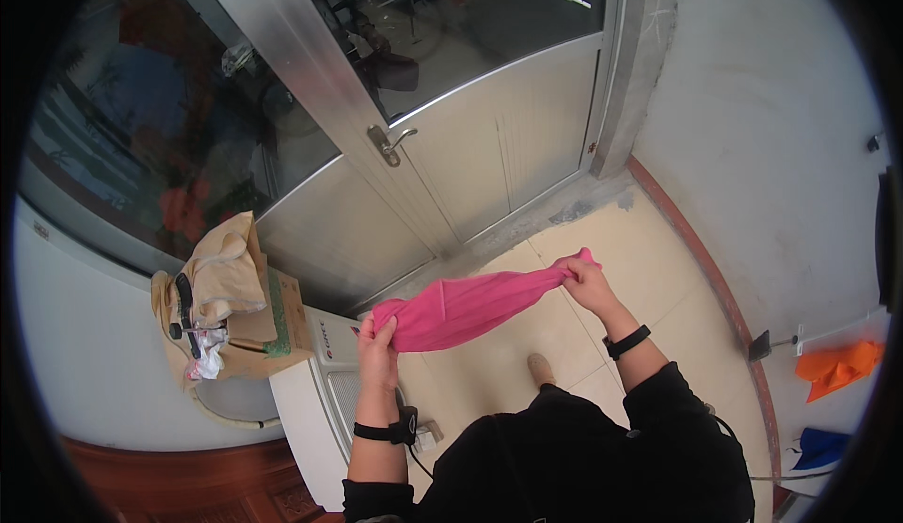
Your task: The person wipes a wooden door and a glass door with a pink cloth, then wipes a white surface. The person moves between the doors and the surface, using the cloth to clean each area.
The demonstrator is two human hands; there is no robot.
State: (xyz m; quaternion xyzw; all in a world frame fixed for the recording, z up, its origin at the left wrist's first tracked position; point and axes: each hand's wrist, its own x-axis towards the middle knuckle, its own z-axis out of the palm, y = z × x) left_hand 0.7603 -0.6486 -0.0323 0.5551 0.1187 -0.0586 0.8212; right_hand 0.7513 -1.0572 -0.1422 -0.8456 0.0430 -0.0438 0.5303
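A pink cloth (473, 310) is stretched in the air between my two hands, over the tiled floor. My left hand (379, 345) pinches its near-left end, thumb on top. At the other end, my right hand (583, 284) grips the bunched fabric, and a short tip of it sticks out past the fingers. A black strap circles each wrist.
A metal-framed glass door with a lever handle (392, 145) stands ahead. On the left, a cardboard box (291, 311) and paper bags rest on a white air-conditioner unit (307, 410). Orange cloth (836, 369) and blue cloth (822, 450) are at the right wall.
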